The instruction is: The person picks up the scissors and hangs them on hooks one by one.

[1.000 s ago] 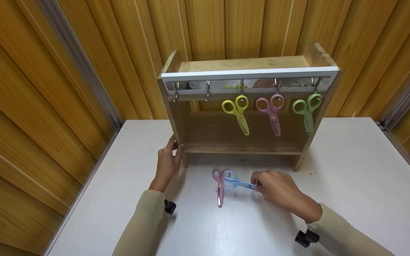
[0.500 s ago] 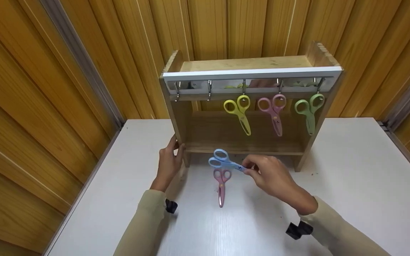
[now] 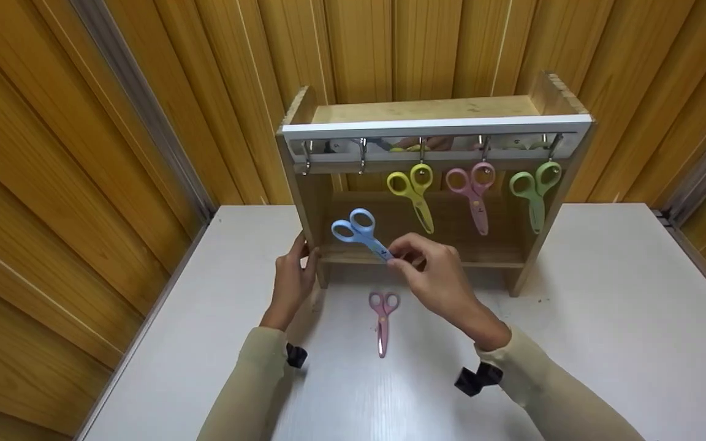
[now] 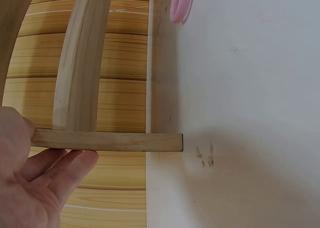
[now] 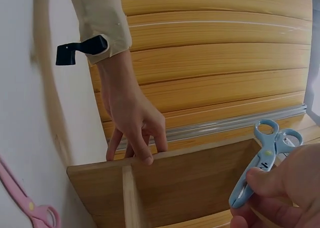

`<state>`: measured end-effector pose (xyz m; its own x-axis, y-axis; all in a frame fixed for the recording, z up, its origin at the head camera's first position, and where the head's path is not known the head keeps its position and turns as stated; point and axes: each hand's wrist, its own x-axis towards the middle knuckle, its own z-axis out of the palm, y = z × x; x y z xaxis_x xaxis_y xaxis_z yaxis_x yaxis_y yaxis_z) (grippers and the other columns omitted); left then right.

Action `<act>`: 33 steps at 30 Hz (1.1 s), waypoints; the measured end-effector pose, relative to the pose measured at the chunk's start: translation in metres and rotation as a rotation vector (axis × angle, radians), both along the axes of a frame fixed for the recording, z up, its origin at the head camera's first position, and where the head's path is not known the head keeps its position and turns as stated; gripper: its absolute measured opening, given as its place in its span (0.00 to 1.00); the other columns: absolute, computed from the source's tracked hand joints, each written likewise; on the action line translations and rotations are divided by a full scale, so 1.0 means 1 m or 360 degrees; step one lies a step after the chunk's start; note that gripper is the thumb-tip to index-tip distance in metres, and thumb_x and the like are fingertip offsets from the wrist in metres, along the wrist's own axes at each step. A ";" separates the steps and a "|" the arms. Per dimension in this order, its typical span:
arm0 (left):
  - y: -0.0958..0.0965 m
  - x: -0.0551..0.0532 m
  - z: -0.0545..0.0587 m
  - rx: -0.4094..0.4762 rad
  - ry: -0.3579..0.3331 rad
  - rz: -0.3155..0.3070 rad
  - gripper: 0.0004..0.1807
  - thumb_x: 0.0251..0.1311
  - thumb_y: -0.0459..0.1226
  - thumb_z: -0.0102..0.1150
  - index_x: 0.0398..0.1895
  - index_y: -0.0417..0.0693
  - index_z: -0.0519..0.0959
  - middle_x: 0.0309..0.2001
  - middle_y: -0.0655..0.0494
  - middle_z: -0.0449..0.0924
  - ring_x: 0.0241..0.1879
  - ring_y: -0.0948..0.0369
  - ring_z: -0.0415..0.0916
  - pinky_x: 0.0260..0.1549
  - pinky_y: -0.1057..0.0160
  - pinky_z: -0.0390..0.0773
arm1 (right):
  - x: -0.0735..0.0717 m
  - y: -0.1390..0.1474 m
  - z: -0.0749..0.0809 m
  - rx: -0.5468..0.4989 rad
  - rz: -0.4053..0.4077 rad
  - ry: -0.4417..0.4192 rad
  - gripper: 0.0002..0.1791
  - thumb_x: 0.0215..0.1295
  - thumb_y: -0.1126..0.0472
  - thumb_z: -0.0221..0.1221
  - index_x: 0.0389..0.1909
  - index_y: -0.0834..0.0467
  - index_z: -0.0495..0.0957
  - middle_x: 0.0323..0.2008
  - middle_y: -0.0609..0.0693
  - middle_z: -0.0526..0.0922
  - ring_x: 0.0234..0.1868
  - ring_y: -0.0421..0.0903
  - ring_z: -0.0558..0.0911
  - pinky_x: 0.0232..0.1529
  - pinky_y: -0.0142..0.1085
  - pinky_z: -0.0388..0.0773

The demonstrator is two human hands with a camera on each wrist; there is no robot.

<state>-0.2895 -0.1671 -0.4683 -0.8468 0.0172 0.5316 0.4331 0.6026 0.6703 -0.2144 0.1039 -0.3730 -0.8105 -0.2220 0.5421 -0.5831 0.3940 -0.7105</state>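
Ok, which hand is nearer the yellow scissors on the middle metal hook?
Right. The right hand is below the yellow scissors in the head view, pinching light blue scissors; the left hand is farther off, gripping the wooden rack's left side.

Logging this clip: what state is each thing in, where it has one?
Blue scissors, closed, held off the white table
Yellow scissors, closed, hanging
Upper pink scissors, closed, hanging
Green scissors, closed, hanging
Lower pink scissors, closed, lying flat
Two leftmost hooks, unused
Wooden shelf, standing upright
Left grip, holding the shelf's left side
Right grip, pinching the blue scissors' blades
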 end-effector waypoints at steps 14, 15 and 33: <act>0.000 -0.001 -0.002 0.0050 -0.0027 -0.0016 0.30 0.75 0.33 0.56 0.78 0.46 0.64 0.63 0.42 0.79 0.55 0.50 0.84 0.47 0.54 0.87 | -0.018 -0.029 0.007 -0.0336 -0.0001 -0.0030 0.05 0.66 0.65 0.69 0.41 0.58 0.84 0.35 0.45 0.86 0.34 0.44 0.83 0.36 0.35 0.84; -0.001 -0.001 -0.002 0.0052 -0.0026 -0.0015 0.30 0.75 0.33 0.56 0.77 0.46 0.64 0.63 0.42 0.79 0.55 0.50 0.84 0.47 0.53 0.87 | -0.019 -0.031 0.007 -0.0361 0.0011 -0.0032 0.05 0.67 0.65 0.69 0.42 0.58 0.84 0.36 0.46 0.86 0.35 0.44 0.84 0.37 0.35 0.84; -0.001 -0.001 -0.002 0.0020 0.0006 -0.0013 0.29 0.75 0.34 0.56 0.77 0.43 0.64 0.60 0.42 0.81 0.54 0.49 0.84 0.45 0.53 0.87 | -0.038 -0.058 -0.005 -0.0685 0.0018 -0.0075 0.06 0.67 0.65 0.68 0.42 0.62 0.84 0.35 0.53 0.87 0.33 0.50 0.83 0.25 0.34 0.83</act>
<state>-0.2902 -0.1680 -0.4703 -0.8448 0.0176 0.5348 0.4404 0.5906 0.6762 -0.2520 0.0459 -0.3784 -0.8354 0.0074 0.5496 -0.5487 0.0495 -0.8346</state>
